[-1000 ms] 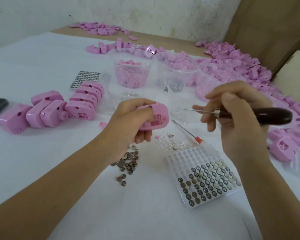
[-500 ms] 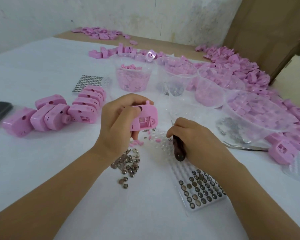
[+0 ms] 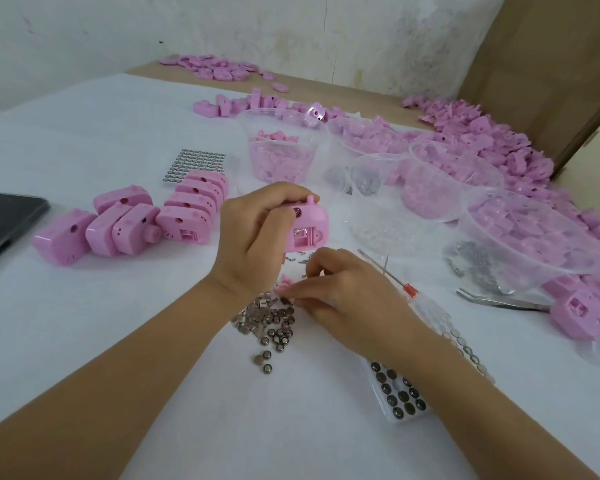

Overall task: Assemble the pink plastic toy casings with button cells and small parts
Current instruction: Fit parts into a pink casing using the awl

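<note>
**Left hand holds a casing, right hand among the small parts**

At the far left edge lies a flat, dark, glossy slab [image 3: 7, 220]. Beside it a cluster of finished casings [image 3: 129, 223], smooth, rounded pink plastic blocks, stands on the white table cover [image 3: 84, 341]. Behind them is a tray of silvery button cells [image 3: 196, 164] in neat rows.

The left hand [image 3: 257, 240] grips the pink casing [image 3: 307, 228] above the table, fingers curled over its top and thumb along its side, with the open, ribbed compartment facing the camera. Below lie loose button cells [image 3: 272, 327], small shiny metal discs.

The right hand [image 3: 347, 299] has its fingers bent, with the tips down on the small pink parts [image 3: 284, 282]. Whether they pinch one cannot be told. Beyond it lie a thin metal rod with a red collar [image 3: 400, 278], a clear dimpled blister tray [image 3: 400, 396] with dark cells, clear plastic bowls [image 3: 520, 237] and steel tweezers [image 3: 499, 301].

Half a second ago the right hand was fisted round a dark-handled tool; now it reaches toward the parts. The left hand keeps its grip.
</note>
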A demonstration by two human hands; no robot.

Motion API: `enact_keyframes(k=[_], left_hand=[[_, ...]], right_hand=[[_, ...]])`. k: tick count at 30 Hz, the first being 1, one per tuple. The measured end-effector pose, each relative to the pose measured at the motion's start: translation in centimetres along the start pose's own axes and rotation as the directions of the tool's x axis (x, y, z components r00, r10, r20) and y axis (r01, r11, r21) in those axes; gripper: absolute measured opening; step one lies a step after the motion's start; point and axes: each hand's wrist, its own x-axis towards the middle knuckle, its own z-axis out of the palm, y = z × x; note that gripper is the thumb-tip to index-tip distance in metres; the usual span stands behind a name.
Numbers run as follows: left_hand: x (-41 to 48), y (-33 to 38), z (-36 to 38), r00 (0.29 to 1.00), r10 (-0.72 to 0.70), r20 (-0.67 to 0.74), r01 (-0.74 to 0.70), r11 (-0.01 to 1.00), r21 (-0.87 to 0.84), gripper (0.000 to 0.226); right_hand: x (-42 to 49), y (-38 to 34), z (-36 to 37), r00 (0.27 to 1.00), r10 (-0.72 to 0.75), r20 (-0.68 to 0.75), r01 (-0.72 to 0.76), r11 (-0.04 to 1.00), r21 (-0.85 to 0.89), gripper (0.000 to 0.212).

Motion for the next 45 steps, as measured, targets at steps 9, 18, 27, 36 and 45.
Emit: enact_keyframes(k=[9,18,27,36,45], left_hand=[[0.15,-0.28,0.07,1.0,0.011,-0.003,-0.011,1.0,0.012,0.024],[0.16,-0.31,0.1,1.0,-0.017,0.001,0.017,0.999,0.039,0.031],[0.15,-0.17,0.36,0.997,-0.075,-0.018,0.076,0.997,0.027,0.032],[0.03,0.01,0.22,0.997,-0.078,-0.026,0.078,0.997,0.02,0.025],[0.0,-0.23,0.23,0.997,-0.07,-0.022,0.071,0.996,0.06,0.03]], right_hand=[[0.22,0.02,0.03,0.999,-0.032,-0.024,0.031,0.998,-0.054,0.012],[-0.18,-0.02,-0.04,1.0,0.001,-0.027,-0.001,1.0,-0.004,0.01],[-0.1,-0.04,0.1,0.995,0.082,0.062,-0.086,0.994,0.071,0.011],[-0.08,-0.03,0.1,0.995,0.097,0.004,-0.097,0.988,0.12,0.012],[0.11,-0.16,0.41,0.995,0.096,-0.017,-0.093,0.988,0.121,0.006]])
